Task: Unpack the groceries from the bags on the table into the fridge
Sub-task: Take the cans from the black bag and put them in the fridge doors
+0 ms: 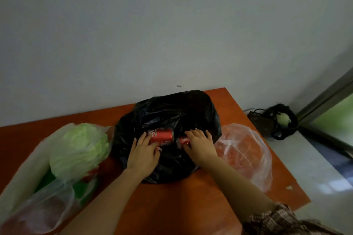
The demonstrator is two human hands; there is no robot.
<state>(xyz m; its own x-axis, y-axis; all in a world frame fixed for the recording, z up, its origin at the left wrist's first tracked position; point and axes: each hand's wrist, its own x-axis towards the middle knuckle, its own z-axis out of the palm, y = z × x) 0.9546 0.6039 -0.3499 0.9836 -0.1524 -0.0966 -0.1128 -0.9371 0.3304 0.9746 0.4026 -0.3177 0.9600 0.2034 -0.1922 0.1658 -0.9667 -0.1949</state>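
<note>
Plaid sleeve [277, 219], left hand [143, 152], right hand [199, 142] round red cans [162, 135], lettering illegible.

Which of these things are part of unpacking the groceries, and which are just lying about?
Part of the job: black bag, red can in the left hand, second red can in the right hand, cabbage, clear bag on the right, table.
Just lying about: black bin on the floor, dark object beside it.

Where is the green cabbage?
In the head view, the cabbage sits at the left of the orange table, inside a clear bag, beside the black bag.
</note>
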